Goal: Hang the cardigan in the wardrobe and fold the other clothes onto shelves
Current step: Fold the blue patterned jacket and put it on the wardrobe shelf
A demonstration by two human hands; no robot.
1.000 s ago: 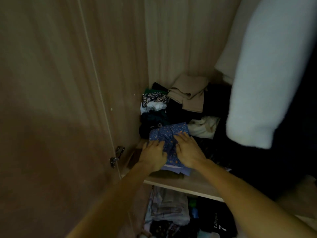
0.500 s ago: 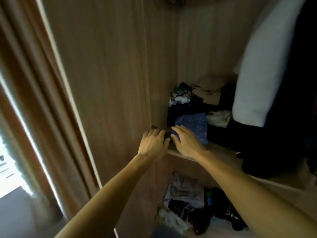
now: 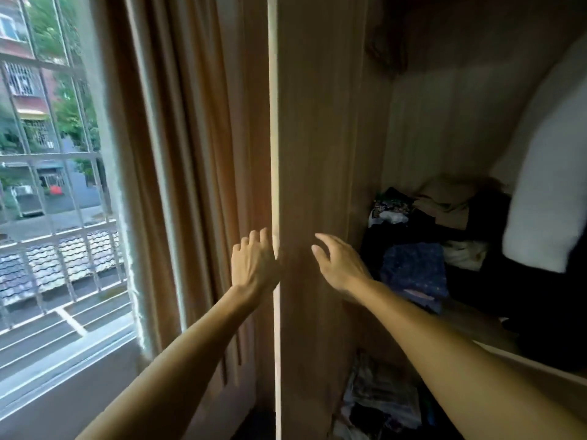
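Centre frame, my left hand [image 3: 254,265] meets the pale edge of the open wardrobe door [image 3: 313,138], fingers bent, likely to swing it; whether it actually grips, I cannot tell. My right hand [image 3: 341,265] hovers beside it, fingers loose, holding nothing. Lower right, the folded blue patterned garment [image 3: 413,271] lies on the shelf [image 3: 546,368]; a pale garment [image 3: 549,185] hangs far right.

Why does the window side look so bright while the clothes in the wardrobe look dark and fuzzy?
Head view: daylight floods the window, washing out the curtain edge; the wardrobe sits in deep shadow, so the blue garment loses detail; the white hanging garment is smeared, probably by head motion; the wide lens slants the window bars.
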